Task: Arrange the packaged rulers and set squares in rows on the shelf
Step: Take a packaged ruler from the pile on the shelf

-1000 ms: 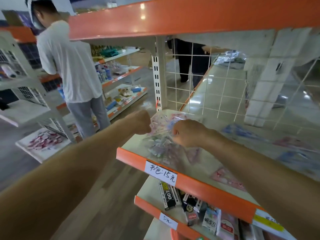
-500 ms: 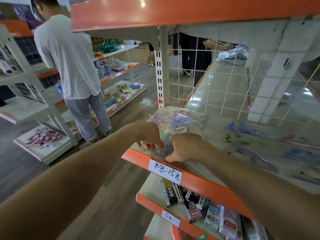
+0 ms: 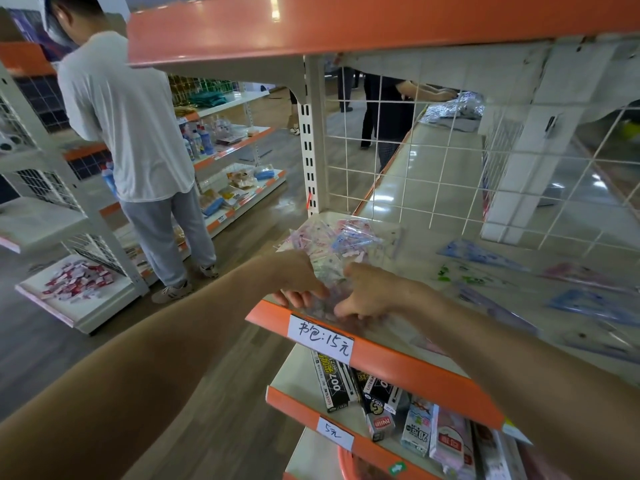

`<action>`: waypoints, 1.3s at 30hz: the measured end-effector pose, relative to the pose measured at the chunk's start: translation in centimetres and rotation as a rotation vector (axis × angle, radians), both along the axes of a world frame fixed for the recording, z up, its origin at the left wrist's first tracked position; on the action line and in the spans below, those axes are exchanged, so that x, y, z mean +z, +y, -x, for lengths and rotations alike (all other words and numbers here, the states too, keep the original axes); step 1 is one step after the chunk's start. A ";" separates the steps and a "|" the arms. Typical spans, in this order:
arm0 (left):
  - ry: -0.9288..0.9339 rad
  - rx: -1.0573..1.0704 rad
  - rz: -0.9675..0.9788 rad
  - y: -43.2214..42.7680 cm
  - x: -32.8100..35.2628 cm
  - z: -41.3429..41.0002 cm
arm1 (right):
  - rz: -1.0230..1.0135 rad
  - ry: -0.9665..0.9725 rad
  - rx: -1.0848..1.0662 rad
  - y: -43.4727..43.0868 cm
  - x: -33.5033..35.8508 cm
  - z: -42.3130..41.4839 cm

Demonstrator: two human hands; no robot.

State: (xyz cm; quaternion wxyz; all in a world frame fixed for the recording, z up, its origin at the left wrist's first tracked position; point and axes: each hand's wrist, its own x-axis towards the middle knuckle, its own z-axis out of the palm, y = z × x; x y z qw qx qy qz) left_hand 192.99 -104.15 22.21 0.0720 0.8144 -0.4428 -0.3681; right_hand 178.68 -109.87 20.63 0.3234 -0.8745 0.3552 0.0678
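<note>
Left grip (image 3: 301,284): fingers curled over the near left edge of the stack of packets, at the shelf's front lip; it is grasping the stack.
Right grip (image 3: 372,294): just beside the left grip, thumb and fingers pinching the same stack from the right.
Stack of packets (image 3: 341,242): clear sleeves of rulers and set squares with pink and blue print showing through. It lies at the left end of the shelf, its far end towards the back corner.
Step in hand: I judge I am squaring this stack up as a first row, with most of the task ahead.
Doing it well: I would set the near edges flush with the orange lip. I would keep both grips low so the slippery sleeves do not fan out, and release only once the stack lies flat.
Shelf (image 3: 408,367): orange front, pale deck. It holds the stack at the left and, well apart to the right, loose packets (image 3: 481,253) lying flat and scattered, not in rows.
Lower shelf (image 3: 294,372): holds black boxes (image 3: 334,381) and small cartons side by side.
Wire mesh (image 3: 450,161): a white grid backing the shelf.
Person (image 3: 128,116): beyond on the left, in a white top, back to me, facing another rack.
</note>
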 end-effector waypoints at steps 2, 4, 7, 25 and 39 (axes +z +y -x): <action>0.126 0.053 0.030 0.0 0.9 -0.1 | -0.056 -0.013 -0.012 -0.3 0.4 0.3; 0.201 0.096 0.077 0.0 1.9 -0.2 | -0.094 -0.069 -0.051 -1.0 1.1 0.8; 0.267 0.188 0.182 -0.2 2.7 -0.5 | -0.136 -0.233 -0.197 -2.5 2.1 1.8; 0.772 0.389 0.549 -4.5 3.1 5.7 | -0.251 -0.469 -0.396 -6.0 4.5 10.3; 0.542 0.136 0.520 -8.0 3.2 12.4 | 0.003 -0.513 -0.569 -8.3 4.8 20.2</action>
